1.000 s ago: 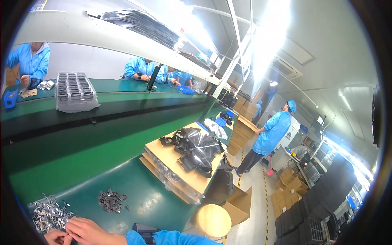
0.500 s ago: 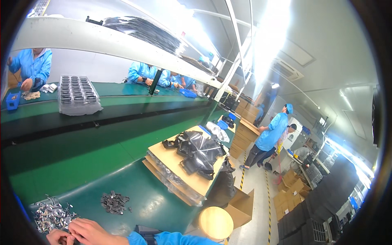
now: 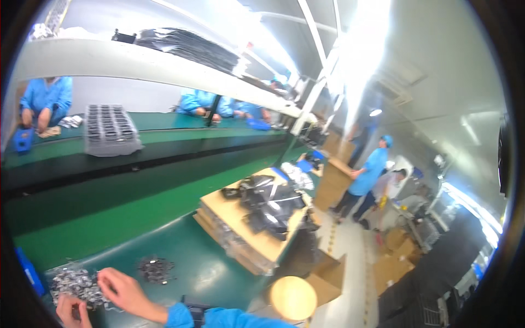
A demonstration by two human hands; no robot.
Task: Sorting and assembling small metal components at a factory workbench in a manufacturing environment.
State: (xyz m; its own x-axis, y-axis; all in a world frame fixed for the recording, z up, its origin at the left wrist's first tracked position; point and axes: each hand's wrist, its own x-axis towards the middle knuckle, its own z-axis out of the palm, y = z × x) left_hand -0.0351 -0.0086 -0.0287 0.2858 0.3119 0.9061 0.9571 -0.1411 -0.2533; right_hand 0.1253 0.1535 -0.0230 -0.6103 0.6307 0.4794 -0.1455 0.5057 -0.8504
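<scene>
A heap of small silvery metal parts (image 3: 74,281) lies on the green table at the lower left. My right hand (image 3: 124,292) reaches in over the heap's right edge, its fingers bent and a gap between thumb and fingers; I see nothing held there. Low at the heap's near edge is my left hand (image 3: 70,311), fingers curled inward; whatever they may hold is hidden and blurred. A smaller pile of black parts (image 3: 156,270) lies just beyond my right hand, touched by neither hand.
Stacked boards (image 3: 210,205) carry black plastic pieces (image 3: 268,202) right of the hands. A round wooden stool (image 3: 293,298) stands by the table beside an open carton (image 3: 331,279). A blue bin (image 3: 30,273) edges in at left. Co-workers in blue sit across the table; others stand in the aisle.
My hands, together half a second ago, have come apart: the right has moved up over the heap, the left stays low. The view has shifted slightly.
</scene>
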